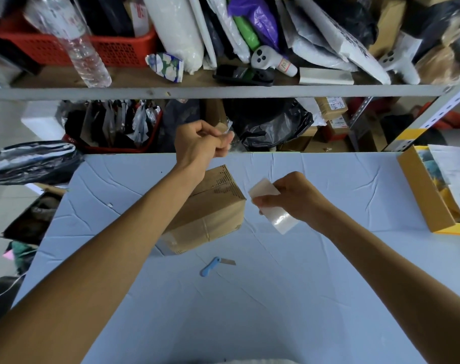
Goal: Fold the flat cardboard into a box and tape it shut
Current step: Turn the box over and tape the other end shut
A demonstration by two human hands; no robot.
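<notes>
Cardboard, one box (210,206), one blue knife (216,265), left grip (201,141) pinching tape end (228,132), right grip (295,198) holding tape roll (273,208)

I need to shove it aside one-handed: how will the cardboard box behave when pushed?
The cardboard box looks small and already folded, so it is probably light and fairly stiff. It lies low and flat, so tipping seems unlikely. The wrinkled blue cloth may bunch under it.

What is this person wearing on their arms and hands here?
Nothing visible. The left hand and right hand are ungloved, and both forearms are bare to the frame edge, with no sleeve, watch or bracelet showing.
</notes>
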